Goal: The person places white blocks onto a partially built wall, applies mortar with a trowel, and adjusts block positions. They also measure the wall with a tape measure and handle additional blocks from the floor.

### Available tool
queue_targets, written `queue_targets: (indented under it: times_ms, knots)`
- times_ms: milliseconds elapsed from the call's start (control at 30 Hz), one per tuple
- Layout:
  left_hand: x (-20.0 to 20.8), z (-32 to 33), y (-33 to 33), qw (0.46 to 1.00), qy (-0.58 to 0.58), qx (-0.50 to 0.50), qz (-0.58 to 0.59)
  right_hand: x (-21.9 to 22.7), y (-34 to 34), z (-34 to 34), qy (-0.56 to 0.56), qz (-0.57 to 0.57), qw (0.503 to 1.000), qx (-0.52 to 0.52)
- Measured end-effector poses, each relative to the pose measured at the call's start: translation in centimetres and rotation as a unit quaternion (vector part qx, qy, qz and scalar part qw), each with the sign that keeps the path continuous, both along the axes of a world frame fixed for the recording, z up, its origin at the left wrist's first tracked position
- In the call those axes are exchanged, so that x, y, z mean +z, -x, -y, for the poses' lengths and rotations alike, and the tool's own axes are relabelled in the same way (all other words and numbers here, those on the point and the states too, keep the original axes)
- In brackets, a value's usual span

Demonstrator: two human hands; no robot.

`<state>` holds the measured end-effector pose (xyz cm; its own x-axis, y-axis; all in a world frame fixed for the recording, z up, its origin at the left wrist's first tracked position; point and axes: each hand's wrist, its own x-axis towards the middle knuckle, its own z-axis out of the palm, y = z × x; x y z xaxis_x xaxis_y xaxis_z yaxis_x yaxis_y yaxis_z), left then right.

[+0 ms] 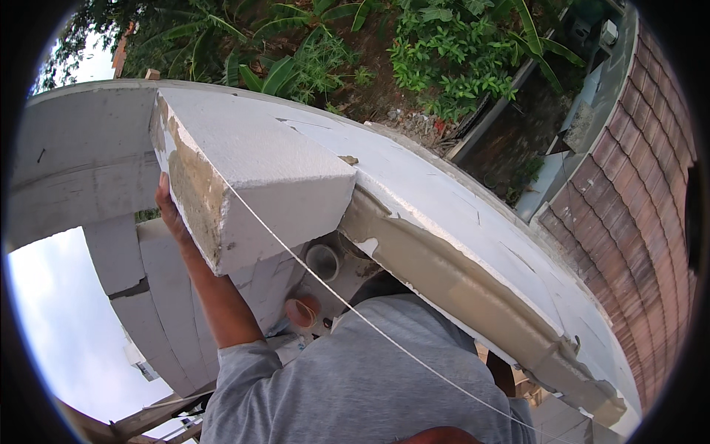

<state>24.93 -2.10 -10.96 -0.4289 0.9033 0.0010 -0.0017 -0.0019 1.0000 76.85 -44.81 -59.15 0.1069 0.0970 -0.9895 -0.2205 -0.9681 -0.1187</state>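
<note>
block (pixel 274 155); left fingers (pixel 163 188) against end

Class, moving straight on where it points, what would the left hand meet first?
The left hand would probably meet the grey concrete surface left of the white block, though depth is unclear.

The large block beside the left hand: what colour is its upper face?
The block's upper face is white; it shows best in the head view.
</note>
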Motion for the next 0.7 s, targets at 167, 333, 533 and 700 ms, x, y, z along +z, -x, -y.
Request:
queue_targets:
  times_ms: [167, 333, 533, 700]
  knots:
    - [0.5, 0.2, -0.3, 0.999, 0.009, -0.030, 0.011, -0.4, 0.2, 0.2, 0.003, -0.003, 1.000, -0.001]
    - [-0.1, 0.3, 1.8, 0.999, -0.002, -0.040, 0.017, -1.0, 0.4, -0.1, 0.004, -0.007, 1.000, 0.004]
    - [0.1, -0.3, -1.3, 0.999, -0.011, -0.016, 0.043, -2.2, -0.3, -1.8, -0.023, 0.004, 0.999, 0.024]
    - [-0.4, -0.6, -0.6, 0.998, -0.029, -0.038, 0.035, -2.5, -1.6, -3.8, -0.072, 0.031, 0.995, 0.067]
